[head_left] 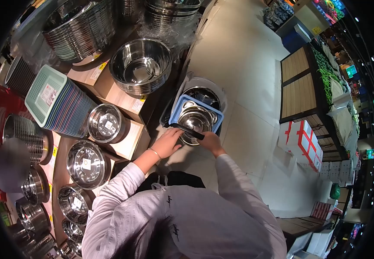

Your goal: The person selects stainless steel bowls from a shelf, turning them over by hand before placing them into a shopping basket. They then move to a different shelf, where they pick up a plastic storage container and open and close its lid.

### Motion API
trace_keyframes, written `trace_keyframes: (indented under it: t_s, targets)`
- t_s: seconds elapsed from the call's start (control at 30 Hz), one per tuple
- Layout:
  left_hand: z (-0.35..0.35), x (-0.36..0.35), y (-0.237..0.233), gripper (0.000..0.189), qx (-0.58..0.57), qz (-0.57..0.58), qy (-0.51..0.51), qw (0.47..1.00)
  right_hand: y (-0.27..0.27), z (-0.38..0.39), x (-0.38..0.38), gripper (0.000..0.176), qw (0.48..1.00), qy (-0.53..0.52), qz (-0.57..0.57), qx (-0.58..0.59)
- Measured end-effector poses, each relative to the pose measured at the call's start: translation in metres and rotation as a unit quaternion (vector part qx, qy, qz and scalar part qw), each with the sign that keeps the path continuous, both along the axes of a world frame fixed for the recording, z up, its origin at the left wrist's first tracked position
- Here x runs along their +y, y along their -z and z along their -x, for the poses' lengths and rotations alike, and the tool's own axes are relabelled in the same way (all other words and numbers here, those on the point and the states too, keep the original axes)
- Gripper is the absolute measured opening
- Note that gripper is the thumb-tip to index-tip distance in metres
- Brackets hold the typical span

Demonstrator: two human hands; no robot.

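Note:
In front of me, a shallow steel bowl (194, 120) rests with other steel ware in a blue plastic basket (218, 124). A black bar (189, 131), perhaps a handle, crosses over the bowl's near side. My right hand (211, 142) is closed around the bar's right end. At the lower left of the bowl is my left hand (166, 143), its thumb apart from its fingers. Those fingertips are close to the bar and the bowl's rim; whether they touch cannot be made out. Behind the blue basket, a dark shiny bowl (201, 93) sits within a grey tub (222, 93).
Wooden display steps (128, 140) on the left carry stacked steel basins (140, 64) and a tall stack of plastic baskets (46, 93). A tiled floor (243, 56) runs along the right. Beyond it are white-and-red boxes (301, 142) and a wood-panelled vegetable stand (299, 86).

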State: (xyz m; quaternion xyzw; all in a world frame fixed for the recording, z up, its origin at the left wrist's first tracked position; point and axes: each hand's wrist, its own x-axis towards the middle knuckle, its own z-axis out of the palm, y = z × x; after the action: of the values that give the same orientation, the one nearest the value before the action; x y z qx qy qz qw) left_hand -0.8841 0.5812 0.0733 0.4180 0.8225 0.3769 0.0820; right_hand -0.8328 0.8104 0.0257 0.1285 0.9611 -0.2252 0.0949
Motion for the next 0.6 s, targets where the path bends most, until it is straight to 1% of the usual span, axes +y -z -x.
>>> trace_keyframes:
  t_s: [0.03, 0.07, 0.1, 0.13, 0.17, 0.2, 0.23, 0.27, 0.3, 0.33, 0.37, 0.43, 0.47, 0.53, 0.6]
  targets:
    - [0.007, 0.009, 0.008, 0.041, 0.001, -0.002, 0.007, 1.0, -0.001, 0.0, 0.0, 0.028, 1.0, -0.004, 0.002, 0.002]
    - [0.013, 0.019, 0.018, 0.042, 0.093, 0.04, 0.025, 0.995, -0.004, 0.001, -0.002, 0.028, 1.0, 0.004, 0.001, 0.003]
    - [0.018, 0.03, 0.028, 0.044, 0.183, 0.08, 0.043, 0.979, -0.006, 0.002, -0.003, 0.027, 0.999, 0.015, -0.001, -0.028]
    - [0.021, 0.042, 0.039, 0.044, 0.183, 0.078, 0.051, 0.979, -0.008, 0.002, -0.004, 0.027, 0.998, 0.026, -0.001, -0.061]
    - [0.025, 0.054, 0.046, 0.041, 0.152, 0.12, 0.081, 0.978, -0.007, 0.001, -0.004, 0.027, 0.998, 0.033, 0.0, -0.06]
    - [0.032, 0.064, 0.051, 0.038, 0.124, 0.163, 0.108, 0.973, -0.006, 0.003, -0.002, 0.028, 0.995, 0.03, -0.01, -0.091]
    - [0.041, 0.074, 0.046, 0.038, 0.129, 0.165, 0.109, 0.972, -0.006, 0.006, -0.001, 0.029, 0.992, 0.026, -0.021, -0.121]
    - [0.047, 0.083, 0.041, 0.032, 0.071, 0.243, 0.143, 0.957, -0.009, 0.009, -0.001, 0.029, 0.992, 0.026, -0.019, -0.118]
    - [0.052, 0.089, 0.036, 0.026, 0.011, 0.319, 0.173, 0.932, -0.012, 0.009, -0.001, 0.029, 0.99, 0.027, -0.012, -0.141]
    - [0.058, 0.093, 0.035, 0.025, -0.003, 0.332, 0.177, 0.926, -0.016, 0.011, -0.001, 0.03, 0.986, 0.028, -0.006, -0.163]
    - [0.059, 0.095, 0.035, 0.025, -0.002, 0.333, 0.175, 0.927, -0.018, 0.012, 0.0, 0.03, 0.986, 0.026, -0.005, -0.162]
    - [0.064, 0.097, 0.035, 0.029, 0.008, 0.322, 0.177, 0.93, -0.02, 0.017, 0.002, 0.031, 0.981, 0.017, 0.0, -0.192]
    - [0.065, 0.098, 0.035, 0.029, 0.009, 0.324, 0.175, 0.93, -0.019, 0.017, 0.004, 0.031, 0.982, 0.015, 0.002, -0.19]
    - [0.066, 0.098, 0.036, 0.028, 0.05, 0.315, 0.19, 0.929, -0.018, 0.016, 0.008, 0.034, 0.986, -0.016, 0.044, -0.157]
    - [0.069, 0.1, 0.036, 0.028, 0.074, 0.313, 0.199, 0.926, -0.016, 0.019, 0.011, 0.035, 0.985, -0.025, 0.05, -0.164]
